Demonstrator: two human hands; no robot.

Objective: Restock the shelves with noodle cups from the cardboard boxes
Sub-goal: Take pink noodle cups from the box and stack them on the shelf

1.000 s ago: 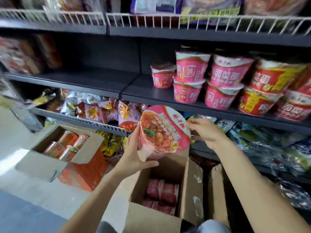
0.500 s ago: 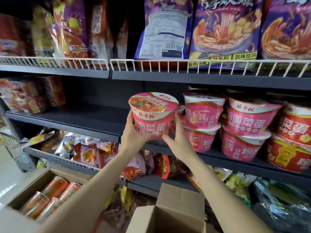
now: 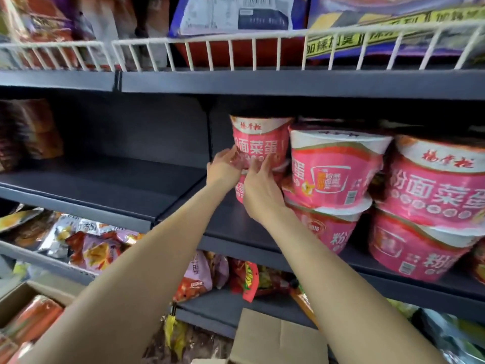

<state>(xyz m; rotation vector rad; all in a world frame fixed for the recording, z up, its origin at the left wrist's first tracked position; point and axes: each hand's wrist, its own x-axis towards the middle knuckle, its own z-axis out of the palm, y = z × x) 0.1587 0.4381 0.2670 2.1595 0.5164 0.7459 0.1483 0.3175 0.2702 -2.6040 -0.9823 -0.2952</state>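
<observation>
A pink noodle cup (image 3: 258, 143) sits on top of another pink cup (image 3: 239, 191) at the left end of the row on the dark middle shelf (image 3: 147, 185). My left hand (image 3: 223, 168) curls round the upper cup's lower left side. My right hand (image 3: 259, 191) presses straight fingers against its lower front and hides most of the cup beneath. To the right stand stacked pink noodle cups (image 3: 336, 166) two high. The flap of the cardboard box (image 3: 275, 337) shows at the bottom.
The upper shelf's white wire rail (image 3: 210, 52) and dark edge hang just above the cups. Left of my hands the middle shelf is bare. Snack bags (image 3: 99, 248) fill the lower shelf. A second cardboard box (image 3: 15, 298) with orange cups stands at the lower left.
Both hands lifted the pink cup out of the box, carried it up to the middle shelf and set it back on top of the leftmost cup. The view moved up and closer.
</observation>
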